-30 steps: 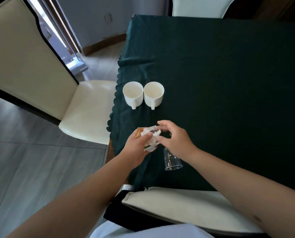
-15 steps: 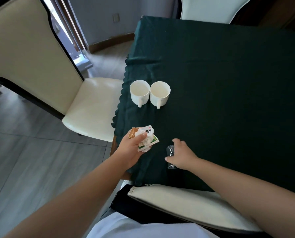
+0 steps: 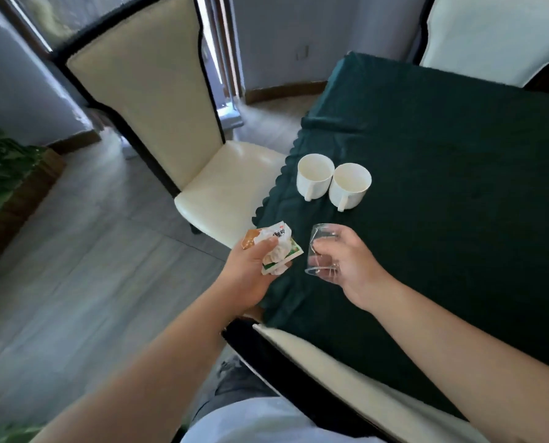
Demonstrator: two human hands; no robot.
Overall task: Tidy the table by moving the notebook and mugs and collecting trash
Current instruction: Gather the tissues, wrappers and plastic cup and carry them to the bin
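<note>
Risks first. Clear plastic cup [image 3: 322, 251] pinched sideways in right hand [image 3: 346, 262], fingers wrapped round its wall, held off the tabletop [image 3: 458, 171]: thin wall likely to buckle or squirt out if squeezed harder. Left hand [image 3: 251, 270] closed on a wad of wrappers [image 3: 276, 247], thumb on top; loose bundle of several pieces, one could slide free and drop to the floor [image 3: 91, 266], since the hand sits past the tabletop edge. Both grips full, so nothing spare for a catch. Two white mugs [image 3: 332, 183] close to the scalloped cloth edge, just beyond the hands; careless swing of the cup could knock them.

Materials: cup transparent, glossy, thin, tapered. Wrappers crinkled film, white with green and orange print, plus crumpled tissue-like white. Mugs glazed ceramic, cylindrical, handles toward the wearer, side by side, nearly touching. Cloth dark green, matte, soft. Chair [image 3: 203, 155] cream, smooth, dark frame. Notebook not in view.
</note>
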